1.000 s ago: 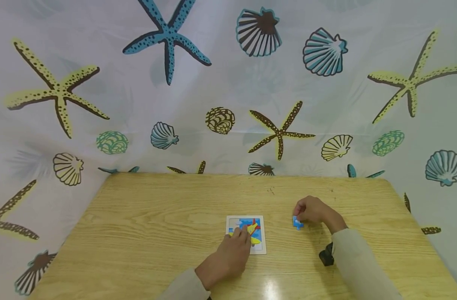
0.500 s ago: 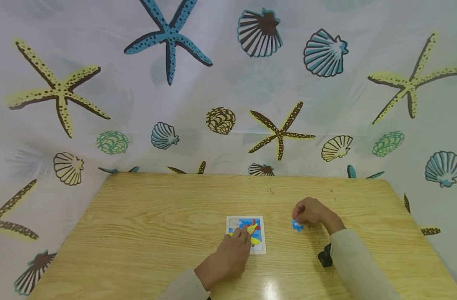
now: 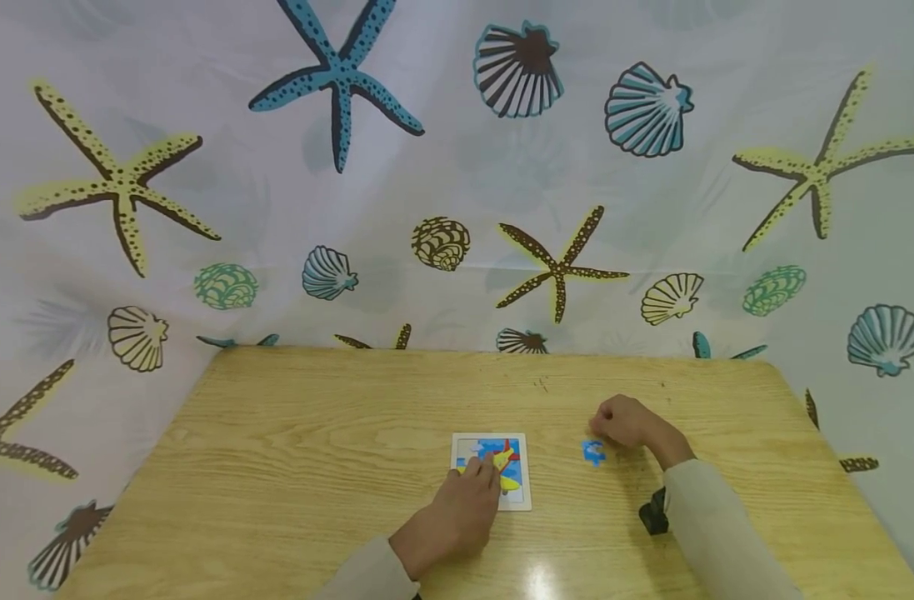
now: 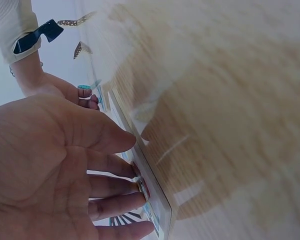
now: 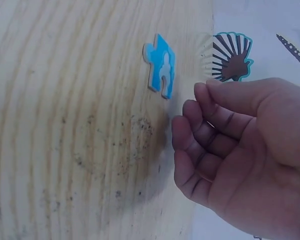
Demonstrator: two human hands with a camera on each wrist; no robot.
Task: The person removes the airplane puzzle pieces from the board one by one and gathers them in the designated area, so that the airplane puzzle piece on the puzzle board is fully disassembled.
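Worktop spreads between my left hand, fingers extended onto the framed puzzle, and my right hand, loose, grasping nothing, beside the blue piece; far edge well off.

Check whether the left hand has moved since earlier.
No; the left hand shows no visible shift in any direction against the table's far edge.

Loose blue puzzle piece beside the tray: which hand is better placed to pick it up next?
The right, I'd judge. The right hand is close beside the loose piece and holds nothing. The left hand is farther off, its fingers on the puzzle tray.
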